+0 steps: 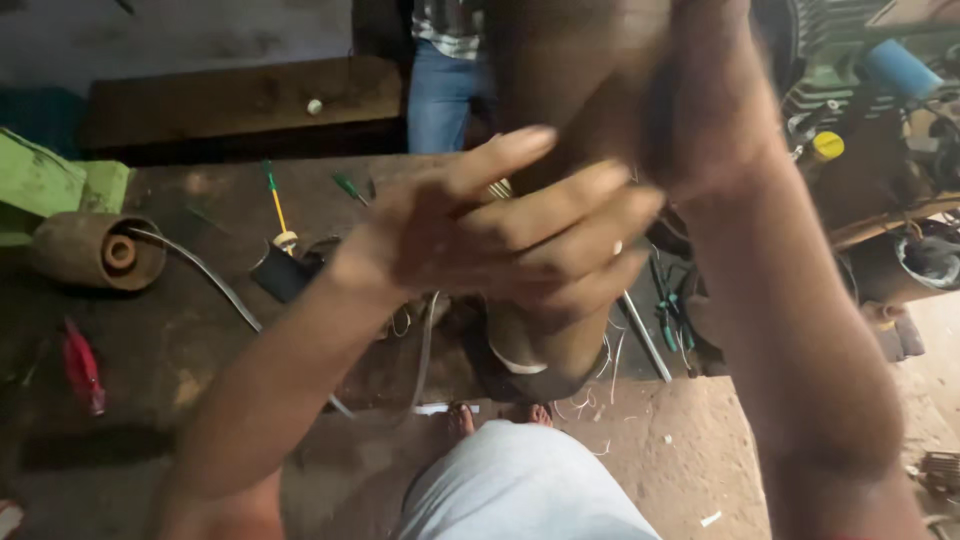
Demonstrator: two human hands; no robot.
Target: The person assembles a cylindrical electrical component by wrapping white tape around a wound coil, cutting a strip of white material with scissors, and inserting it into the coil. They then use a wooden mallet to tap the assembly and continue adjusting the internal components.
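Observation:
A tall brown rusty cylinder (545,345) stands upright on the dark workbench (170,340) right in front of me. My left hand (500,225) lies flat against its side, fingers spread and pointing right. My right hand (705,110) grips the cylinder near its top; it is blurred, and the fingers wrap around the far side out of sight.
A rusty roller (95,250) and a green metal part (50,180) sit at the left. Screwdrivers (275,200), a red tool (82,368) and loose wires (215,285) lie on the bench. An engine (880,90) stands at the right. Another person's jeans (440,90) show behind.

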